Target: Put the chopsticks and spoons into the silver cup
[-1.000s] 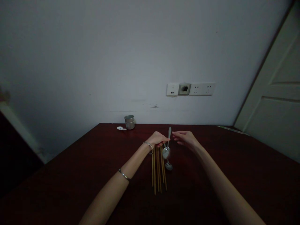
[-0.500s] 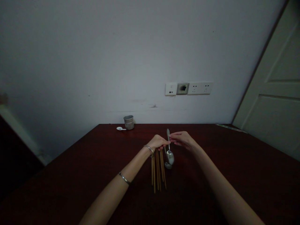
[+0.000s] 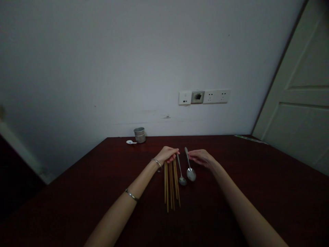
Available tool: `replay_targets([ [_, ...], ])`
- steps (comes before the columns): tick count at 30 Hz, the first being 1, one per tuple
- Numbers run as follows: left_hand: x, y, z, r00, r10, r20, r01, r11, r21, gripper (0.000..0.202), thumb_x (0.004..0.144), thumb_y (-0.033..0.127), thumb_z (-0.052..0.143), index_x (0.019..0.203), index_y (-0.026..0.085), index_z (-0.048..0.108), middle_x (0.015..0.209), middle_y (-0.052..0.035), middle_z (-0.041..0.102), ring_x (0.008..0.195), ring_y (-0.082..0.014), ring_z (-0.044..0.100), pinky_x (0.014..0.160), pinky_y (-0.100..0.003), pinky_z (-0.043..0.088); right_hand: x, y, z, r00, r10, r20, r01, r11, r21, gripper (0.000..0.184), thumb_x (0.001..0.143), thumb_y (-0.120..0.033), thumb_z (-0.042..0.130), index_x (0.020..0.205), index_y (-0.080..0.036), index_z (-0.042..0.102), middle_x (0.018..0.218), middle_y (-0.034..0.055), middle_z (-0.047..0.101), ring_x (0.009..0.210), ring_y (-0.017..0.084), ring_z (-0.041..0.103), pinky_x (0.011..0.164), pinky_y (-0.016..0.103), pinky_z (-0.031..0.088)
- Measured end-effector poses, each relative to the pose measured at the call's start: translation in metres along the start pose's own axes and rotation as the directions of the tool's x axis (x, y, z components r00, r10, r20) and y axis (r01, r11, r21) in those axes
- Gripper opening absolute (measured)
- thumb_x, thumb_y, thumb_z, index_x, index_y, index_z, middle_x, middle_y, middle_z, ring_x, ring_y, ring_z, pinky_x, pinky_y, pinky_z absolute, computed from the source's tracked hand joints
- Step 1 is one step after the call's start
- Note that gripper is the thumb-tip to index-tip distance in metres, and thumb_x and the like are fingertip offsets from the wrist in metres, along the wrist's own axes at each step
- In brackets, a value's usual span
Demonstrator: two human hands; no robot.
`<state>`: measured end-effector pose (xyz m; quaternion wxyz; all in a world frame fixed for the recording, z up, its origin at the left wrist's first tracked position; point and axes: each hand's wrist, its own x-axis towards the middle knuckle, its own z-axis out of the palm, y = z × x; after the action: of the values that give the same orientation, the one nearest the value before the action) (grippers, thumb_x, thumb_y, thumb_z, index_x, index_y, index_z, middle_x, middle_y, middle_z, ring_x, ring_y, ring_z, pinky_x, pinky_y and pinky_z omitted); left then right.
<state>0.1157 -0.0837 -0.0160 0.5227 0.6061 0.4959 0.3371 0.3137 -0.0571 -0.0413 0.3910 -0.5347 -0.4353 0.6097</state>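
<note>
My left hand (image 3: 168, 154) pinches the handle end of a small metal spoon (image 3: 182, 180), whose bowl points toward me. Just left of that spoon, several wooden chopsticks (image 3: 171, 190) lie side by side; their far ends are hidden under my left hand. My right hand (image 3: 202, 157) has its fingers closed on the handle of a larger metal spoon (image 3: 191, 174), bowl end toward me. A gap separates the two spoons. Part of a shiny object (image 3: 159, 169) shows below my left wrist, too hidden to name.
A metal cup (image 3: 139, 135) stands at the back of the dark red table (image 3: 102, 178), by the wall. Beside it lies a white spoon (image 3: 131, 142). A flat strip (image 3: 250, 139) lies along the back right edge. Sockets (image 3: 216, 96) are on the wall.
The larger spoon has moved right with my right hand, away from the small spoon it overlapped. My left hand has shifted slightly left, and the small spoon now shows fully beside the chopsticks.
</note>
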Motion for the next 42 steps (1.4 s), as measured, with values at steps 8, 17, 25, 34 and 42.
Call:
replay_targets([
  [8, 0.011, -0.023, -0.034, 0.977, -0.120, -0.176, 0.085, 0.977, -0.195, 0.026, 0.075, 0.034, 0.047, 0.079, 0.011, 0.057, 0.048, 0.0070, 0.038, 0.034, -0.0018, 0.030, 0.035, -0.017, 0.015, 0.012, 0.014, 0.000, 1.000, 0.024, -0.013, -0.024, 1.000, -0.020, 0.009, 0.063, -0.013, 0.065, 0.071, -0.010, 0.064, 0.062, 0.0053, 0.066, 0.053, 0.010, 0.061, 0.037, 0.010, 0.044],
  [17, 0.013, -0.043, -0.055, 0.954, -0.229, -0.193, 0.159, 0.934, -0.321, 0.031, 0.069, 0.038, 0.053, 0.084, 0.012, 0.058, 0.053, 0.0078, 0.037, 0.038, -0.0014, 0.028, 0.038, -0.016, 0.017, 0.012, 0.015, 0.004, 1.000, -0.004, -0.009, 0.003, 0.996, -0.088, 0.006, 0.060, -0.013, 0.066, 0.065, -0.010, 0.065, 0.057, 0.0052, 0.065, 0.049, 0.009, 0.060, 0.038, 0.010, 0.045],
  [25, 0.014, -0.047, -0.057, 0.953, -0.231, -0.195, 0.173, 0.945, -0.278, 0.028, 0.071, 0.037, 0.049, 0.083, 0.012, 0.057, 0.053, 0.0073, 0.038, 0.038, -0.0019, 0.029, 0.038, -0.017, 0.016, 0.014, 0.012, 0.018, 0.998, -0.042, -0.044, 0.026, 0.947, -0.321, 0.015, 0.055, -0.011, 0.066, 0.042, -0.013, 0.058, 0.036, 0.0006, 0.056, 0.033, 0.009, 0.051, 0.032, 0.015, 0.041],
  [34, 0.015, -0.053, -0.060, 0.952, -0.233, -0.200, 0.171, 0.943, -0.284, 0.029, 0.071, 0.036, 0.050, 0.083, 0.011, 0.056, 0.051, 0.0074, 0.037, 0.037, -0.0019, 0.028, 0.038, -0.016, 0.017, 0.013, 0.010, 0.026, 0.987, -0.132, -0.095, 0.063, 0.848, -0.527, 0.018, 0.053, -0.012, 0.067, 0.039, -0.015, 0.056, 0.039, 0.0034, 0.058, 0.036, 0.013, 0.056, 0.033, 0.017, 0.043],
  [42, 0.013, -0.052, -0.058, 0.946, -0.238, -0.222, 0.165, 0.938, -0.304, 0.023, 0.072, 0.030, 0.047, 0.079, 0.011, 0.057, 0.050, 0.0071, 0.038, 0.035, -0.0017, 0.028, 0.039, -0.016, 0.017, 0.017, 0.010, 0.023, 0.984, -0.146, -0.103, 0.047, 0.766, -0.641, 0.012, 0.055, -0.019, 0.070, 0.050, -0.015, 0.060, 0.043, 0.0037, 0.061, 0.042, 0.013, 0.059, 0.036, 0.015, 0.044],
])
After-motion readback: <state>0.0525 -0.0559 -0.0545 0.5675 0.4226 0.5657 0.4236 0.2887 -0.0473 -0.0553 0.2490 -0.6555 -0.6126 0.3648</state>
